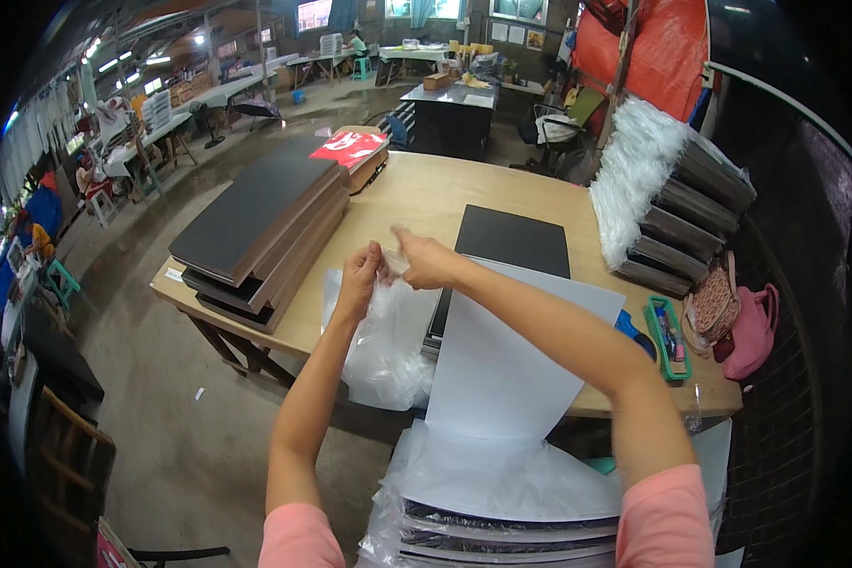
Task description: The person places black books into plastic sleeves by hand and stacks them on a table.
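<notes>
Over the left part of the table, my left hand (358,280) pinches the top edge of a clear plastic bag (388,346). The thin bag hangs down in crumpled folds past the table's near edge. Close beside it, my right hand (428,261) has its lower fingers curled at the same edge, while one finger points up and is slightly blurred. Under my right forearm lies a large white sheet (511,341), bent down off the table. Behind the sheet, a black board (516,237) lies flat, its near part covered.
A tall stack of black boards (256,204) stands at the table's left, beside a red-and-white packet (350,149). Plastic-wrapped boards (677,208) are piled right, near a green basket of pens (667,336) and a pink bag (753,331). More wrapped boards (511,530) lie right before me.
</notes>
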Tool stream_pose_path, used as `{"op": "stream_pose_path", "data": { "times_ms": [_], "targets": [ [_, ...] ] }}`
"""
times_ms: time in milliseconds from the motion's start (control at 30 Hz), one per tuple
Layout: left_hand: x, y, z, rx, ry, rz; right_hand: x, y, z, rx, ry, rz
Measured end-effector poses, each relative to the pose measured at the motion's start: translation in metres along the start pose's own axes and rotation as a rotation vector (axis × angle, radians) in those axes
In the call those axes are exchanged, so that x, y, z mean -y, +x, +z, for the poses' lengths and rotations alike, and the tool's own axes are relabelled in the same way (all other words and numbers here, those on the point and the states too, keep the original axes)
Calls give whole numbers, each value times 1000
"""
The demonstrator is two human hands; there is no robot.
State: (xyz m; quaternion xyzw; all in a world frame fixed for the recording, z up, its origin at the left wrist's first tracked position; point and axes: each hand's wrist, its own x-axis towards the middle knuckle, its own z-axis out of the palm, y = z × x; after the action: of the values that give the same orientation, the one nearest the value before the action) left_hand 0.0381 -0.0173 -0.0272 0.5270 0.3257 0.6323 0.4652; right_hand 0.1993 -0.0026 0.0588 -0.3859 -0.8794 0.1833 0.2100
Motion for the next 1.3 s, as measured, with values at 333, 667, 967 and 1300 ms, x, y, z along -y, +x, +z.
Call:
{"op": "stream_pose_path", "data": {
  "times_ms": [333,667,967,1300],
  "targets": [
    [-66,-22,-32,1079,292,-474,20,24,0,689,132,-287],
    [-101,-104,-59,889,-266,57,30,-110,-65,1379,797,-723],
    [-97,-131,67,719,-1238,100,-24,-217,-82,792,1480,-540],
    [-56,-92,71,398,407,131,-91,-329,-80,-610,1291,221]
  ]
}}
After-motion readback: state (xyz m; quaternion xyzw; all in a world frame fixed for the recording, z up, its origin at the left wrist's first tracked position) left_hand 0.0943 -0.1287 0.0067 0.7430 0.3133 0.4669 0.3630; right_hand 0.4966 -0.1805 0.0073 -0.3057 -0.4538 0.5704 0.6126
